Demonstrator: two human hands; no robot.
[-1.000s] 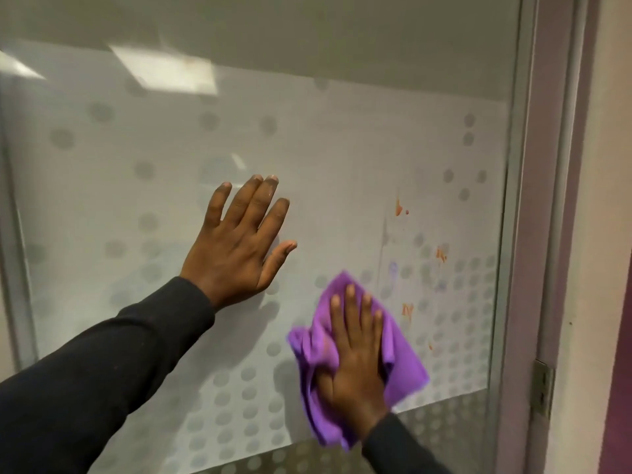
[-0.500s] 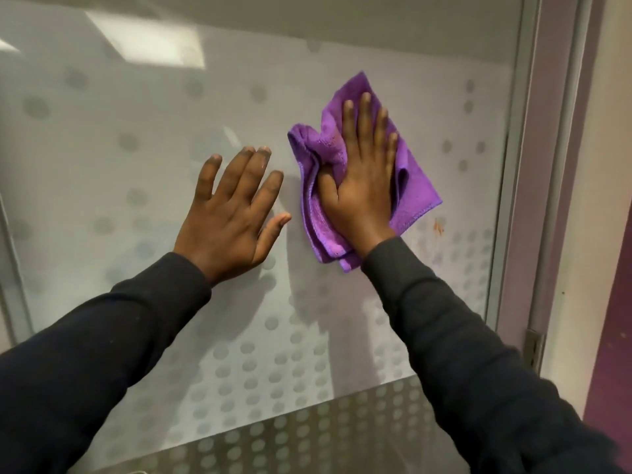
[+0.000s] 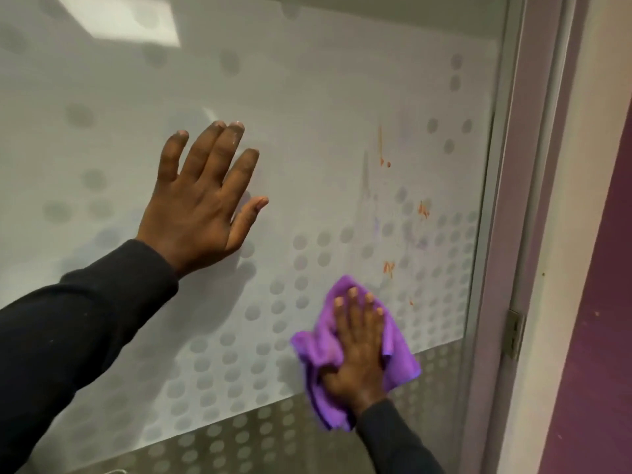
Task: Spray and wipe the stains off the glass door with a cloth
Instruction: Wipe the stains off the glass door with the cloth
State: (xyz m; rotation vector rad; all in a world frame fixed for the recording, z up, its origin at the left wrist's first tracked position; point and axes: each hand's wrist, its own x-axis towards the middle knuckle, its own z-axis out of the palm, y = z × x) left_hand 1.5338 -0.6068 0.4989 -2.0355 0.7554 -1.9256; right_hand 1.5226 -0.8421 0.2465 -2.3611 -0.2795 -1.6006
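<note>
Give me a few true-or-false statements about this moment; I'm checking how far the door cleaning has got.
1. The right hand presses a purple cloth flat against the glass door. True.
2. The left hand holds a spray bottle. False: it is empty, spread open against the glass.
3. Orange stains remain on the glass above and to the right of the cloth. True.
4. The cloth covers all the stains. False: several orange marks, such as the one higher up, lie bare above it.
5. A metal hinge shows on the frame to the right of the door. True.
</note>
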